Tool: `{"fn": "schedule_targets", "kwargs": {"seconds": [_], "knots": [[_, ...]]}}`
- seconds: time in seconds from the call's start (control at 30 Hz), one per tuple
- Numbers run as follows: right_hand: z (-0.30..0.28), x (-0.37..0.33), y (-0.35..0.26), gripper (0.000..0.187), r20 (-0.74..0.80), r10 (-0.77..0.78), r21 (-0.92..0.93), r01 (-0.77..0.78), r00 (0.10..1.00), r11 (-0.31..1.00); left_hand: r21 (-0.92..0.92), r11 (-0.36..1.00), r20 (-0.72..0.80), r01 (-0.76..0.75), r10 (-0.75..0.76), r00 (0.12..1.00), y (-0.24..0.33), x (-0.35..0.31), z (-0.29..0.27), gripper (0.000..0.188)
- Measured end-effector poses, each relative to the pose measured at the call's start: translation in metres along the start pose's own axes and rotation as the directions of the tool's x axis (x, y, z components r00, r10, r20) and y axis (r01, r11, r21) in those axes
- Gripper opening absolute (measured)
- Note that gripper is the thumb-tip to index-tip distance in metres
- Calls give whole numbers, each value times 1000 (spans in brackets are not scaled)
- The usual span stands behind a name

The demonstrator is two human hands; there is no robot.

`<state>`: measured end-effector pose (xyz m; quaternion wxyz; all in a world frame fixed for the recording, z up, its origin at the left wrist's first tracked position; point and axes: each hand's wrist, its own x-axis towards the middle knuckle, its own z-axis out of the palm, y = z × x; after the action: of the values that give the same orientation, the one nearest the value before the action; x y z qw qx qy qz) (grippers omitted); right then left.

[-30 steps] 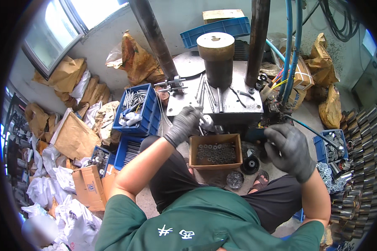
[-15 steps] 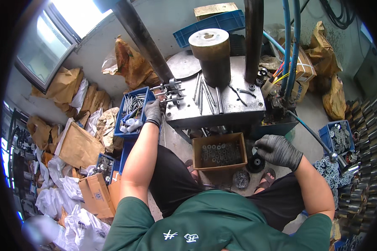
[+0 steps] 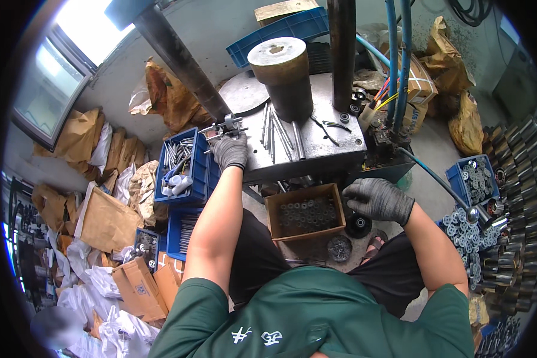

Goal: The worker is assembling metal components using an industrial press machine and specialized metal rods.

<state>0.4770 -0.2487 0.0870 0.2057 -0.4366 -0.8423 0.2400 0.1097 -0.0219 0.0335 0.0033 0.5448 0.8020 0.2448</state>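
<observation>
My left hand (image 3: pixel 230 150), in a grey glove, is closed on the nearest metal shaft piece at the left edge of a steel press table (image 3: pixel 253 166). Its fingers partly cover that piece; more shaft pieces with round collars (image 3: pixel 228 124) lie just beyond. My right hand (image 3: pixel 379 200), also gloved, hangs with curled fingers beside an open cardboard box (image 3: pixel 274 235) of small metal rings. What its fingers hold, if anything, is hidden. Below that hand stands a black round part (image 3: pixel 358 225). Several loose metal rods (image 3: pixel 272 137) and black-handled pliers (image 3: pixel 326 130) lie on the table.
A thick steel press cylinder (image 3: pixel 286 83) stands mid-table between two dark columns. Blue bins (image 3: pixel 203 179) with rods and white pieces stand left. At right are a lever with a ball end (image 3: pixel 472 215), toothed wheels (image 3: pixel 468 238) and stacked metal tubes (image 3: pixel 519 197).
My left hand has moved right, from beside the blue bin onto the shaft pieces at the table edge. My right hand stays low by the cardboard box. The whole view has shifted slightly.
</observation>
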Motion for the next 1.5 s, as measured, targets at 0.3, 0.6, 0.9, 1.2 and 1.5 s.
{"fn": "schedule_targets", "kwargs": {"seconds": [0.3, 0.6, 0.9, 1.2, 1.5], "knots": [[-2, 3, 4, 27, 83, 43, -72, -37, 996, 997, 95, 993, -49, 73, -69, 996, 15, 4, -2, 58], [1, 12, 18, 27, 66, 55, -59, -51, 996, 997, 85, 996, 37, 4, -7, 999, 9, 8, -6, 50], [24, 28, 44, 35, 279, 221, -177, -176, 934, 968, -213, 934, 38, -286, 300, 953, -44, 27, -20, 45], [109, 44, 76, 35, 418, 247, -210, -171, 874, 963, -281, 608, 73, -742, 785, 615, 17, -44, -39, 52], [205, 76, 90, 39, 731, 266, -406, 86, 628, 910, -177, 572, 292, -801, 807, 513, 13, -25, 11, 84]]}}
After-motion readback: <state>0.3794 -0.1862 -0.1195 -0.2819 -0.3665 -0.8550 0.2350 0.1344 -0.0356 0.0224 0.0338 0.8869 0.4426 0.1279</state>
